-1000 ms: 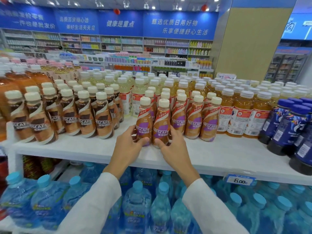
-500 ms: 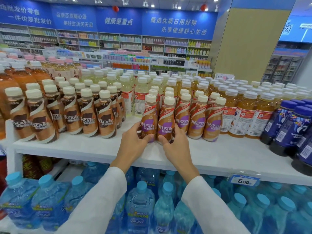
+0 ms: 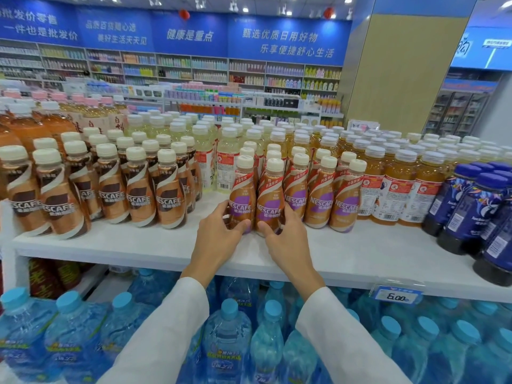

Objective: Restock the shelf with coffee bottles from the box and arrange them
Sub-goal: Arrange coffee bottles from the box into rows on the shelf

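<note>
Two coffee bottles [image 3: 243,194] stand on the white store shelf [image 3: 365,245], left hand [image 3: 219,239] and right hand [image 3: 288,241] gripping one each.

A white shelf [image 3: 360,253] carries upright bottles in rows running front to back: brown coffees [image 3: 166,195] at the left, purple coffees [image 3: 321,200] in the middle, pale drinks [image 3: 205,162] behind the gap between them, amber teas [image 3: 393,195] just right of the purple coffees, and blue bottles [image 3: 471,212] at the far right. A price tag [image 3: 397,296] hangs from its front edge.
</note>
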The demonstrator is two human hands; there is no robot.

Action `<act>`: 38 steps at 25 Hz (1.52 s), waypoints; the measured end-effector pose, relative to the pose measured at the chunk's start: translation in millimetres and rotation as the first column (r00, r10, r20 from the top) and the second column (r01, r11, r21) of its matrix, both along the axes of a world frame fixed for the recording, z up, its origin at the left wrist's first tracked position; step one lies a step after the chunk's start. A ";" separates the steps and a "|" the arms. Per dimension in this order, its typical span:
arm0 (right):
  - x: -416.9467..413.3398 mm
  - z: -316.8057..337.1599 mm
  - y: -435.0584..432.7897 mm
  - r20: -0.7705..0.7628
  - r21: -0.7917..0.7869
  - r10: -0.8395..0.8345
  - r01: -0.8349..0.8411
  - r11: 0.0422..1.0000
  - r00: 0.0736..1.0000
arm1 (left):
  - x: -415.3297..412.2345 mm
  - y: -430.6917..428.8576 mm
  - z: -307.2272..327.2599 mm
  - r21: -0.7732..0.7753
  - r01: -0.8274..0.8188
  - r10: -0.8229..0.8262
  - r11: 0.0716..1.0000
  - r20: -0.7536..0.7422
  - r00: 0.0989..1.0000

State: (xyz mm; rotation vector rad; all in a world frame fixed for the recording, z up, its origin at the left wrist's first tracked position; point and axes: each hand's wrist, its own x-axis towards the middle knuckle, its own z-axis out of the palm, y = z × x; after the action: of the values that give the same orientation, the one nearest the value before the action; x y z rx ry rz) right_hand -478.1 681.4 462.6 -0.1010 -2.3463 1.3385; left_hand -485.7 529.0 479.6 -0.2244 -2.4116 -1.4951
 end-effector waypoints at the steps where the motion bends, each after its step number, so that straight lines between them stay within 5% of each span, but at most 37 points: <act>1: 1.4 0.7 0.0 -0.009 -0.020 0.002 -0.002 1.000 1.000 | -0.4 0.1 -0.6 -0.002 -0.002 0.002 1.000 -0.003 1.000; 18: 50.3 1.3 2.6 -0.008 0.016 0.050 -0.050 0.999 0.999 | 36.3 -7.4 -11.4 -0.121 -0.098 0.102 0.988 0.026 0.994; 24: 121.7 -26.2 -19.0 -0.046 -0.019 0.267 -0.268 0.963 0.963 | 119.2 -38.2 -50.0 -0.023 -0.276 0.275 0.961 -0.055 0.960; 33: 204.5 -138.0 -121.1 0.211 -0.191 0.569 -0.538 0.821 0.794 | 297.5 -143.4 -145.7 0.117 -0.711 0.673 0.693 0.247 0.697; 38: 241.7 -194.1 -200.3 0.410 -0.131 0.637 -0.649 0.749 0.653 | 385.2 -200.0 -196.0 0.141 -0.850 0.749 0.507 0.417 0.516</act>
State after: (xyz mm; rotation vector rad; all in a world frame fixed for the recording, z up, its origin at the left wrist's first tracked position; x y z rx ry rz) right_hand -236.4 481.0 268.5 0.5718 -2.9369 1.7407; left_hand -100.5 328.9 283.6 1.1664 -1.8713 -1.4308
